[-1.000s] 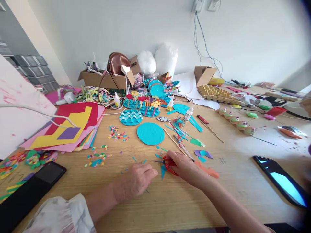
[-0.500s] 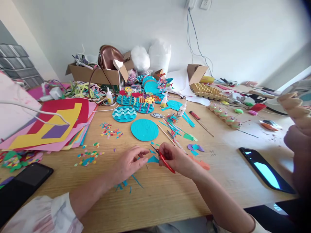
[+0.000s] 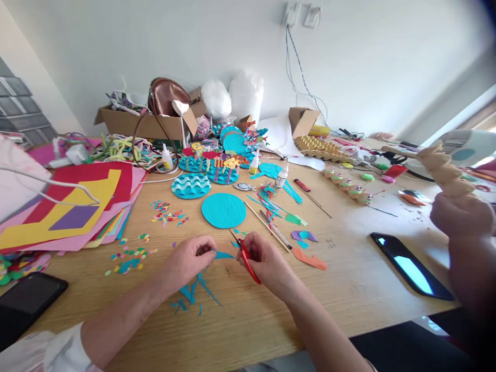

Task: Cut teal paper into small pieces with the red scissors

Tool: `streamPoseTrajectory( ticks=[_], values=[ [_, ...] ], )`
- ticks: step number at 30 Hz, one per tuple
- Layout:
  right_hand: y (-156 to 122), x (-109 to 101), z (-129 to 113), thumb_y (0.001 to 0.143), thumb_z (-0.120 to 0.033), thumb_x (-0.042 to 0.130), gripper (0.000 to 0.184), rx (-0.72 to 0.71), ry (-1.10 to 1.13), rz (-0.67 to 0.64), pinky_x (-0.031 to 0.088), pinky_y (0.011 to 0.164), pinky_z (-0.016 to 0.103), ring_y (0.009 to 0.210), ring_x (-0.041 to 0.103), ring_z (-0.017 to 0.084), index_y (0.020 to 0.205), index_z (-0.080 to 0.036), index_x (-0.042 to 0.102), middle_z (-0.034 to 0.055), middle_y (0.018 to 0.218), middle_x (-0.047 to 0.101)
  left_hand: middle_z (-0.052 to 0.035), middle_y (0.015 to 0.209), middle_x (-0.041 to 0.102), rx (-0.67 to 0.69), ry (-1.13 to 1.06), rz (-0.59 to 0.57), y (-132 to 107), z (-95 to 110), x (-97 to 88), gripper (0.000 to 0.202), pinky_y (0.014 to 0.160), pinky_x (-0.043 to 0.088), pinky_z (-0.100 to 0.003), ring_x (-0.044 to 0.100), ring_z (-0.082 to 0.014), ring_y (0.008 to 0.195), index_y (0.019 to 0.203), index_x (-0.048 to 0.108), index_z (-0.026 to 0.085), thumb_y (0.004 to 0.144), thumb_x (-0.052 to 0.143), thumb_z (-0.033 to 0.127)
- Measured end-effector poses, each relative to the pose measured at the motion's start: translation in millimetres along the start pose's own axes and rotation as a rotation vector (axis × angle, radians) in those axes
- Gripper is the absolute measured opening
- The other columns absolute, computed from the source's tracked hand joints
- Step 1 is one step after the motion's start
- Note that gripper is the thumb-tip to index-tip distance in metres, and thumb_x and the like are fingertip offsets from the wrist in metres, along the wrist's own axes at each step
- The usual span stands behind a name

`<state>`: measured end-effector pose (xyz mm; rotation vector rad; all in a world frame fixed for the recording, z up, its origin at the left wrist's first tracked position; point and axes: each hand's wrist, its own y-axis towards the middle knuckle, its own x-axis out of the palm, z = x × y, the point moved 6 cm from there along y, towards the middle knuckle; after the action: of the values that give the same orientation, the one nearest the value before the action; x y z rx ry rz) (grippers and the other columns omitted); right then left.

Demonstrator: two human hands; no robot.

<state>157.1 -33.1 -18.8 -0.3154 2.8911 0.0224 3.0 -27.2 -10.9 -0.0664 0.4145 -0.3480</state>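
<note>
Between its fingertips, my left hand (image 3: 196, 256) pinches a small pointed scrap of blue paper (image 3: 223, 255). My right hand (image 3: 263, 258) is closed around red-handled scissors (image 3: 250, 263), whose dark tips point up and to the left. Just beyond both hands lies a flat blue disc (image 3: 223, 211). Blue paper offcuts (image 3: 189, 293) are scattered on the table below my left hand. An orange paper strip (image 3: 309, 259) rests to the right of my right hand.
Coloured paper sheets (image 3: 65, 201) are stacked at left, near paper dots (image 3: 134, 256). Glue bottles (image 3: 282, 175) and decorated blue discs (image 3: 191, 186) stand farther back. A phone (image 3: 411, 266) lies at right, beside another person's hand (image 3: 463, 217) holding a beige carton-like piece.
My left hand has gone from spread fingers to a pinch on the blue scrap, which is lifted between my hands. More blue offcuts show below. The whole view has shifted slightly.
</note>
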Motion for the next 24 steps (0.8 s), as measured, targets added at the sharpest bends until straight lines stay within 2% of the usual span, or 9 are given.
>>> streamPoseTrajectory(
  ticks=[4,8,13,21,24],
  values=[
    [-2,-2,-4,0.060,-0.031,0.069,0.030,0.052,0.174,0.133,0.044,0.059,0.025,0.064,0.057,0.013,0.070,-0.021,0.042,-0.0004,0.068,0.060,0.0062,0.051,0.044,-0.021,-0.082,0.039,1,-1,-5.0,0.015,0.047,0.033,-0.021,0.041,-0.0101,0.049,0.063,0.051,0.018,0.066,0.050,0.033],
    [0,7,-9,0.053,-0.031,0.075,0.037,0.072,0.208,0.103,0.044,0.056,0.024,0.060,0.056,0.013,0.068,-0.021,0.043,-0.0028,0.062,0.058,0.0068,0.048,0.044,-0.011,-0.117,0.068,1,-1,-3.0,0.015,0.044,0.032,-0.020,0.041,-0.0096,0.046,0.062,0.051,0.018,0.065,0.053,0.033],
    [6,13,-7,0.054,-0.028,0.072,0.034,0.069,0.227,0.123,0.037,0.047,0.022,0.048,0.049,0.010,0.065,-0.021,0.040,-0.0071,0.053,0.051,0.0072,0.048,0.044,-0.010,-0.192,0.071,-3,4,-1.3,0.017,0.045,0.033,-0.019,0.041,-0.0086,0.045,0.060,0.049,0.018,0.065,0.055,0.033],
    [6,16,-10,0.054,-0.023,0.070,0.033,0.073,0.310,0.115,0.033,0.047,0.020,0.049,0.048,0.008,0.066,-0.020,0.040,-0.0079,0.053,0.049,0.0024,0.055,0.051,0.047,-0.221,0.077,-8,3,-5.7,0.026,0.052,0.038,-0.021,0.046,-0.0103,0.053,0.062,0.052,0.016,0.078,0.047,0.036],
    [6,15,-9,0.055,-0.022,0.069,0.031,0.062,0.307,0.118,0.033,0.046,0.020,0.049,0.047,0.008,0.067,-0.020,0.040,-0.0078,0.054,0.048,0.0023,0.057,0.053,0.025,-0.294,0.100,-10,2,-6.3,0.024,0.052,0.039,-0.022,0.047,-0.0107,0.054,0.071,0.057,0.015,0.077,0.050,0.038]
  ],
)
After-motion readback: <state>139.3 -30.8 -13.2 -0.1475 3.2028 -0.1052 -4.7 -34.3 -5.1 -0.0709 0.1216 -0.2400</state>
